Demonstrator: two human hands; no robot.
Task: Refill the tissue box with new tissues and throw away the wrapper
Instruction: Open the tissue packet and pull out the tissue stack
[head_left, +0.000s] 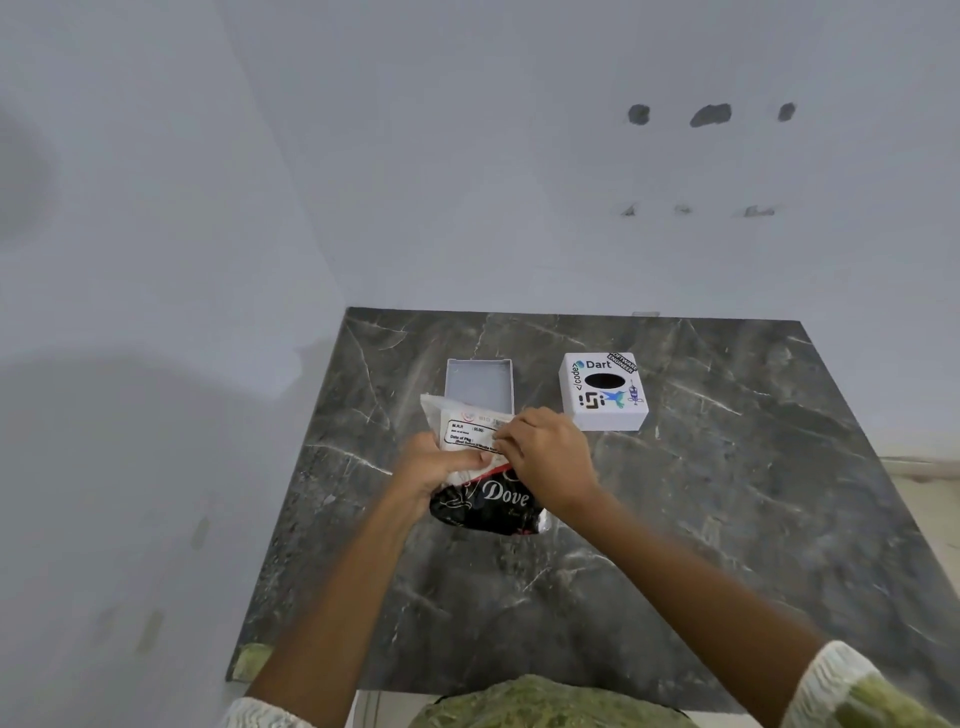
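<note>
I hold a clear plastic tissue pack (464, 427) with a white printed label above the middle of the table. My left hand (435, 466) grips its lower left side. My right hand (545, 451) pinches its right edge near the label. Behind the pack lies the open white box base (479, 383), with nothing visible inside it. To its right stands the white tissue box cover (604, 389), with stickers and a black oval slot on top. A black Dove bag (488, 506) lies under my hands.
The dark marble table (727, 493) stands against a pale wall (467, 182) at its far side. A pale floor shows to the left and at the far right. My patterned sleeves and clothing fill the bottom edge.
</note>
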